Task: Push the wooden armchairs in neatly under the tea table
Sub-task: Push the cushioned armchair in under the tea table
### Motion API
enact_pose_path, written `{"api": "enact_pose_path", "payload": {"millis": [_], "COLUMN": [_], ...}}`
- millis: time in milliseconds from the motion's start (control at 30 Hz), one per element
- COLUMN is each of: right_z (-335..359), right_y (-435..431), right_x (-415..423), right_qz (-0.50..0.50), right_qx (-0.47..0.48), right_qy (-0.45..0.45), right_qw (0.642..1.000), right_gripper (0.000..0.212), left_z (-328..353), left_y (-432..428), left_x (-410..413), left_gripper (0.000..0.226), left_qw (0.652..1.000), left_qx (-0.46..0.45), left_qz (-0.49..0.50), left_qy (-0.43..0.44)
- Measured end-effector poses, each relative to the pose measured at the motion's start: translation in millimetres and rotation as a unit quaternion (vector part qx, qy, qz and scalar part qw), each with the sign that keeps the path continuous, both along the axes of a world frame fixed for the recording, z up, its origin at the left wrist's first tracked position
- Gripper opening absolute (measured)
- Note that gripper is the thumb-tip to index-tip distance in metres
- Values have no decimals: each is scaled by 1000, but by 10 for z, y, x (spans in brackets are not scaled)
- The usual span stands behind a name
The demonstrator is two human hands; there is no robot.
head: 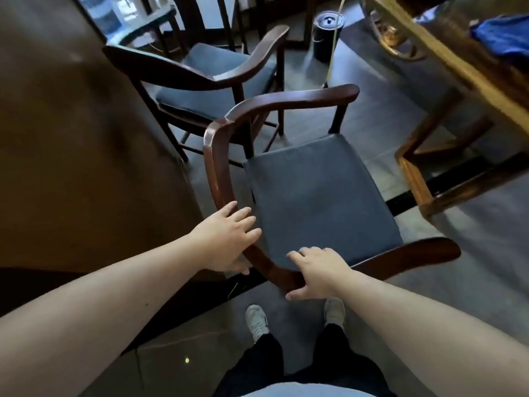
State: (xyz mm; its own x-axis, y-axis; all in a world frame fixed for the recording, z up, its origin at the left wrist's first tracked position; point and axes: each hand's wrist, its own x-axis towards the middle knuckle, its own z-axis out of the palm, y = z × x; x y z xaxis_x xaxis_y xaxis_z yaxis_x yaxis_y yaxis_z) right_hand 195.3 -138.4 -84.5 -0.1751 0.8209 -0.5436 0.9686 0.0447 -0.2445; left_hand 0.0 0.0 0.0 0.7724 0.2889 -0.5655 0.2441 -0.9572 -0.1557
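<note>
A brown wall (71, 153) fills the left side, and the floor (386, 110) is of grey tiles. The far armchair (211, 78) stands near this wall. The near armchair (320, 196) stands in the middle, well apart from the tea table (469, 70) at the right and not under it. The left hand (226, 242) holds its curved back rail, fingers slightly spread over the top, thumb below. The right hand (317, 272) grips the same rail just beside it, fingers bent over the wood. A black bucket (326, 32) stands behind, and a blue cloth (503, 35) lies on the table.

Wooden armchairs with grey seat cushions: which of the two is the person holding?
The nearer dark wooden armchair: left hand and right hand grip its curved back rail. The farther armchair stands untouched.
</note>
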Motion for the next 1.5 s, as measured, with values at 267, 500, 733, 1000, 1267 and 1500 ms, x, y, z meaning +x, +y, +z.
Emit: {"api": "enact_pose_path", "payload": {"millis": [267,500,733,1000,1267,1500], "right_z": [-192,-132,-62,25,20,-19], "right_y": [-60,19,-294,-870,-1035,-1062], "right_x": [-11,103,580,1409,1801,1821], "right_qz": [-33,-2,38,24,19,34], "right_qx": [-29,-96,-118,-161,-177,-154], "right_qy": [22,41,4,-39,-45,-47], "right_qw": [999,995,992,986,983,986], "right_gripper": [55,38,39,41,33,30], "left_z": [-124,-224,-213,-196,-231,-339], "left_y": [77,22,-431,-1155,-1327,-961], "left_x": [58,162,502,1249,1524,1276], "left_gripper": [44,33,26,14,7,21], "left_qw": [995,994,998,998,997,992], "left_qx": [78,96,48,29,0,-3], "left_qz": [-56,-37,-28,-56,-54,-85], "left_qy": [26,34,-24,-18,-47,-94]}}
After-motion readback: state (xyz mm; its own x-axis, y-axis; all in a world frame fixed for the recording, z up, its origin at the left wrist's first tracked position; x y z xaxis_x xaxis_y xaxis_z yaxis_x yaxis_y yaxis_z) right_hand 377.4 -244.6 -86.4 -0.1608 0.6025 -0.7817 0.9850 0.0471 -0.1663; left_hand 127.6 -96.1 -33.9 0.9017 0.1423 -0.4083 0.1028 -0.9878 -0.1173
